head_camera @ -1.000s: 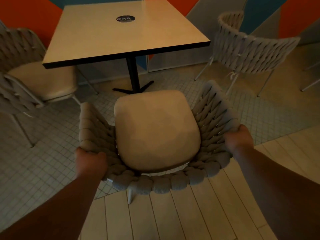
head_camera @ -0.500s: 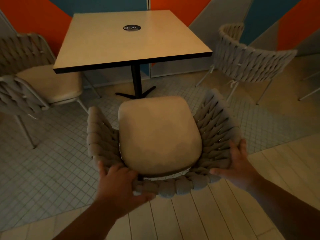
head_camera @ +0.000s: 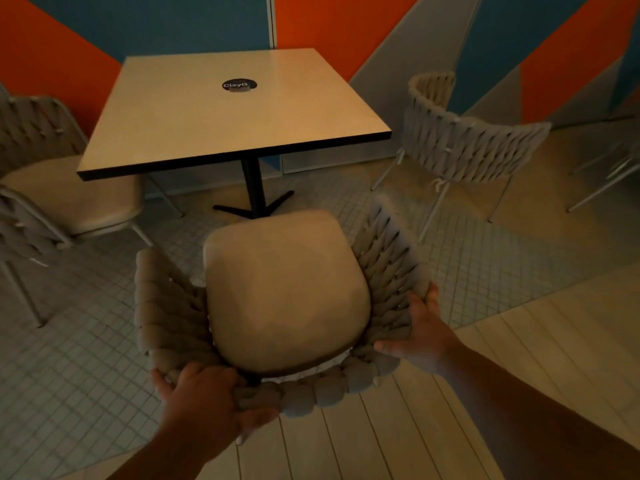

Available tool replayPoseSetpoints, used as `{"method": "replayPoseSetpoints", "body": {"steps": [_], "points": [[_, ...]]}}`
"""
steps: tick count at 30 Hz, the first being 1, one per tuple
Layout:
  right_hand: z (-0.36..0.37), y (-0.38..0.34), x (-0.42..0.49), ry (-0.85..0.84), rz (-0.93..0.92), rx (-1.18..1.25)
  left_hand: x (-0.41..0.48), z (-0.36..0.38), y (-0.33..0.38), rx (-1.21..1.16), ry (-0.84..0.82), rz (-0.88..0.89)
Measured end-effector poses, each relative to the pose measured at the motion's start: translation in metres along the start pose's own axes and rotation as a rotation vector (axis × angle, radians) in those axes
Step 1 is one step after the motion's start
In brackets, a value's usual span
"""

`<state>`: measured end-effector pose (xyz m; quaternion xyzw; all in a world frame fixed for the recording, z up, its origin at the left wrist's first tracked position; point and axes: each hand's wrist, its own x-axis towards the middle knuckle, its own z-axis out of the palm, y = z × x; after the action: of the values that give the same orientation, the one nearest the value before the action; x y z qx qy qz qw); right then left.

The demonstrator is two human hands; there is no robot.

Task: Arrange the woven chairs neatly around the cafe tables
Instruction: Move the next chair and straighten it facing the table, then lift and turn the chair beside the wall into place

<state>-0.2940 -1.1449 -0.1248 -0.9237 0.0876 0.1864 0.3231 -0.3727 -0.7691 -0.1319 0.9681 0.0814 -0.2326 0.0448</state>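
The left hand [head_camera: 204,400] curls round the back rim of the woven chair [head_camera: 284,292], thumb beneath. The right hand [head_camera: 422,330] presses its side, fingers straight. The weave is thick grey rope around a beige cushion. Ahead of the hands stands one table [head_camera: 235,112]. There are three chairs in all, counting the left chair [head_camera: 69,195] and the right chair [head_camera: 464,143].

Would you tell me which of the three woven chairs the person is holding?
The middle chair, facing the table: the left hand grips its back rim, the right hand presses its side. The left chair and right chair stand untouched.
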Motion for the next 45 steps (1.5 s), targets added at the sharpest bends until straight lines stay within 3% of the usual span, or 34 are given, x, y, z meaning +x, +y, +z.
{"method": "replayPoseSetpoints", "body": {"steps": [4,7,13,17,25,35,45], "points": [[-0.021,-0.015,-0.019,-0.058,0.092,0.041,-0.003,-0.028,0.003,-0.004,-0.211,0.018],[-0.051,-0.028,-0.050,0.059,0.058,0.029,-0.014,-0.073,0.012,-0.242,-0.053,0.094],[-0.135,-0.067,-0.119,0.111,0.014,-0.156,-0.052,-0.190,0.054,-0.246,0.207,0.291],[-0.165,-0.097,-0.150,0.117,-0.041,-0.233,-0.063,-0.233,0.063,-0.249,0.178,0.302],[-0.196,-0.120,-0.153,0.172,0.034,-0.190,-0.029,-0.268,0.100,-0.182,0.103,0.420],[-0.251,-0.062,-0.145,0.300,0.182,0.076,0.008,-0.296,0.197,-0.049,0.090,0.558],[-0.398,0.075,-0.100,0.371,0.160,0.091,0.028,-0.316,0.398,-0.016,0.085,0.563]]}}
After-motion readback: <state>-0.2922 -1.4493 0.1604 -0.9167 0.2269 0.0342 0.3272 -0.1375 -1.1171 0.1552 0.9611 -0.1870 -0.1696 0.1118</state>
